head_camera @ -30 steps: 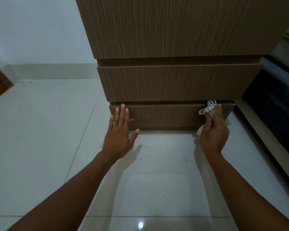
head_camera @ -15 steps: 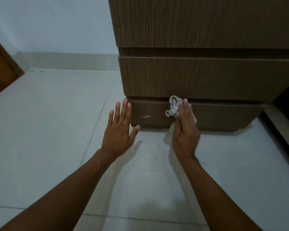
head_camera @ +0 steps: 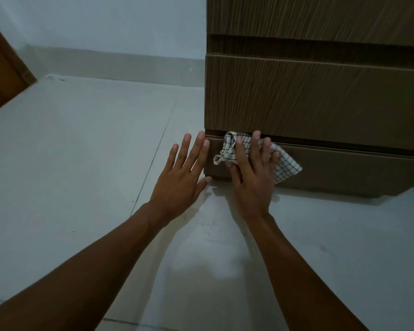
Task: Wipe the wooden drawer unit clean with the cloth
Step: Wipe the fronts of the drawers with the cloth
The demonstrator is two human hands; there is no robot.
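Observation:
The wooden drawer unit (head_camera: 320, 99) fills the upper right, its brown grained fronts stacked above the floor. My right hand (head_camera: 252, 177) presses a white checked cloth (head_camera: 286, 163) flat against the left end of the lowest drawer front (head_camera: 356, 168); cloth sticks out on both sides of the fingers. My left hand (head_camera: 181, 177) is open with fingers spread, fingertips touching the unit's bottom left corner, palm over the floor. The part of the drawer under the cloth is hidden.
Pale tiled floor (head_camera: 81, 163) spreads to the left and toward me. A white wall with a skirting board (head_camera: 117, 60) runs behind. A brown wooden door edge (head_camera: 0, 75) stands at far left.
My right hand has slid the cloth leftward along the lowest drawer front, from its right end to its left end. The left hand has stayed at the left corner. The view has shifted left.

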